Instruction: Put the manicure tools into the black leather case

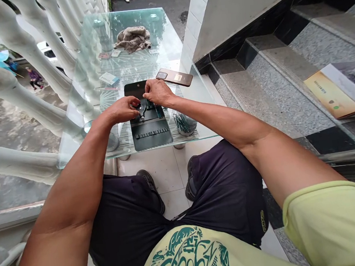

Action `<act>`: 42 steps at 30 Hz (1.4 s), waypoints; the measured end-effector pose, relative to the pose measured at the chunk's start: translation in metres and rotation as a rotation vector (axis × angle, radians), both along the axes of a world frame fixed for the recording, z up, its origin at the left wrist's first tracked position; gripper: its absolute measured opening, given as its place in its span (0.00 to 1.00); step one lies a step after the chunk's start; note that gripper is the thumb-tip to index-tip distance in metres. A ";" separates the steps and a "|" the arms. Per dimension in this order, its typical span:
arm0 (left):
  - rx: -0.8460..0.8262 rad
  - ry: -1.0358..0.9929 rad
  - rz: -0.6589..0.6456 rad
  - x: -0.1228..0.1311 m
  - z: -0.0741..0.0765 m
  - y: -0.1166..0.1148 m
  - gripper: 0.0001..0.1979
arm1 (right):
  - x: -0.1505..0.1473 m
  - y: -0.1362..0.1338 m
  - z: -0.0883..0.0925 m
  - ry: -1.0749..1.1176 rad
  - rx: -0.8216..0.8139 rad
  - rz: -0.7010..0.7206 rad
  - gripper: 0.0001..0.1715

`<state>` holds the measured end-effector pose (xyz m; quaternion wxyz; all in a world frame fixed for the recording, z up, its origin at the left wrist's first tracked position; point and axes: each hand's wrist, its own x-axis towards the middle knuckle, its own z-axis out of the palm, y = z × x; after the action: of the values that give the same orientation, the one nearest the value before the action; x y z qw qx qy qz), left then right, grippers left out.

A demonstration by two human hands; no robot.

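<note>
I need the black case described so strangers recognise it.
Beside white balusters stands a glass table. Near its closest edge, below the left hand and right hand, lies the black case. Unlike the phone and clear container nearby, it is unfolded, with small loops in a row.

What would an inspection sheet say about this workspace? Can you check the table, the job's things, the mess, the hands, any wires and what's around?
Surface: glass table, see-through.
Job's things: black case, lying open, a row of loops along its near part; clear container to its right, with thin green pieces inside.
Clutter: phone, camera side up; crumpled cloth toward the far end.
Hands: left hand and right hand both at the case, fingers bent; what they grip is too small to tell.
Cables: nothing seen.
Surroundings: white railing on the left; stairs on the right.
</note>
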<state>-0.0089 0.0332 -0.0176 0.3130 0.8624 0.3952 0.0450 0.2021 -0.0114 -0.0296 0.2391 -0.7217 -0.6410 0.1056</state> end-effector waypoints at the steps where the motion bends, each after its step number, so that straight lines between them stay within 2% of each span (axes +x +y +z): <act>1: -0.016 -0.010 0.004 -0.002 0.000 -0.001 0.35 | -0.001 0.000 0.000 -0.002 -0.016 0.002 0.07; 9: 0.056 0.041 0.005 0.000 0.007 -0.012 0.38 | -0.005 -0.001 0.001 0.019 -0.034 -0.060 0.03; 15: 0.083 0.049 0.001 0.002 0.005 -0.011 0.37 | -0.009 -0.003 0.000 0.025 -0.031 -0.120 0.03; 20: 0.134 0.059 -0.007 0.004 0.002 -0.009 0.35 | -0.011 -0.009 -0.005 0.019 -0.020 -0.048 0.05; 29: 0.082 0.021 -0.004 0.003 -0.002 -0.007 0.32 | -0.009 -0.025 -0.004 0.015 -0.033 0.023 0.11; 37: 0.045 0.041 0.004 0.004 0.002 -0.010 0.37 | 0.006 -0.025 -0.007 0.015 -0.017 0.141 0.16; 42: 0.071 0.055 -0.003 0.004 0.005 -0.012 0.35 | 0.006 -0.025 -0.009 0.006 -0.010 0.198 0.17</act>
<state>-0.0049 0.0210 -0.0125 0.2714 0.8745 0.4006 0.0348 0.2085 -0.0367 -0.0386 0.2256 -0.6556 -0.7081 0.1340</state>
